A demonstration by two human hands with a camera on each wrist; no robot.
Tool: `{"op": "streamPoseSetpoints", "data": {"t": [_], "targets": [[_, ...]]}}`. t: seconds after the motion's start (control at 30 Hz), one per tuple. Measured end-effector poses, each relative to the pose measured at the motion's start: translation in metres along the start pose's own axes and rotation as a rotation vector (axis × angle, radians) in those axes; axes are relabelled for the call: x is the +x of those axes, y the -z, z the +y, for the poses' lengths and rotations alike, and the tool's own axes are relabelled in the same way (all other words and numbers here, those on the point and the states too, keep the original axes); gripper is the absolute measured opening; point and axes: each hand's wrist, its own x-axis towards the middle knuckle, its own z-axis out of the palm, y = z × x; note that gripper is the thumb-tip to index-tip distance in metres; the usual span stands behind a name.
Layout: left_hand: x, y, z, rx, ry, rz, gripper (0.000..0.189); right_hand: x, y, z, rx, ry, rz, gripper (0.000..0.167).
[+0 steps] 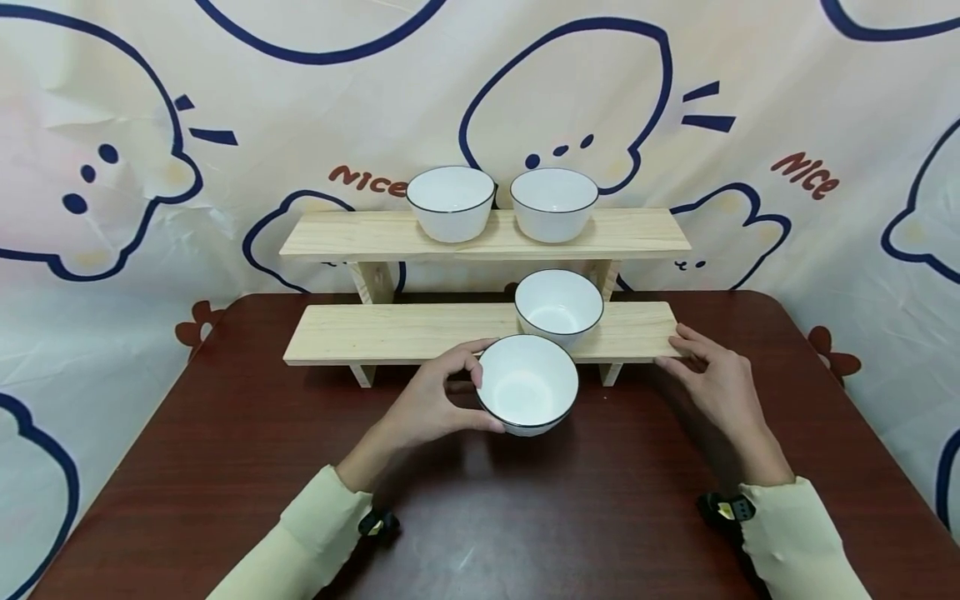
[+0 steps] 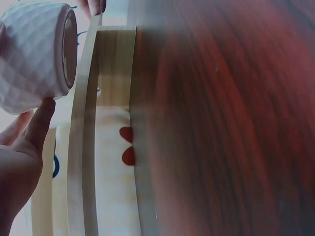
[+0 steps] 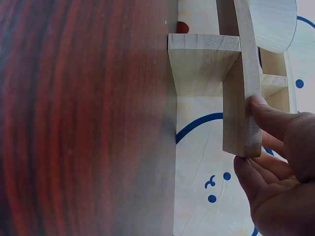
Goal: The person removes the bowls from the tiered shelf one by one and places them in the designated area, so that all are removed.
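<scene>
My left hand (image 1: 435, 398) holds a white bowl (image 1: 528, 380) with a dark rim, thumb and fingers on its left side. The bowl is above the table, just in front of the lower shelf board (image 1: 405, 333). In the left wrist view, the bowl's outside (image 2: 34, 56) has a diamond-like relief pattern. At the right end of that board, my right hand (image 1: 716, 385) grips the corner. The right wrist view shows the thumb against the board's edge (image 3: 248, 128) and fingers at its end. Another white bowl (image 1: 558, 302) sits on the lower board, right of its middle.
Two more white bowls, a left one (image 1: 450, 204) and a right one (image 1: 553, 206), stand on the upper shelf board (image 1: 345, 236). The wooden rack stands on a dark red-brown table (image 1: 540, 517). Behind hangs a cartoon-printed cloth (image 1: 360, 108).
</scene>
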Motion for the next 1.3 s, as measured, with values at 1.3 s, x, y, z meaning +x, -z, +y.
{"op": "streamPoseSetpoints", "data": {"t": [1.3], "targets": [[0.031, -0.046, -0.005, 0.045, 0.002, -0.087, 0.051, 0.001, 0.0, -0.001, 0.011, -0.015, -0.01, 0.047]]}}
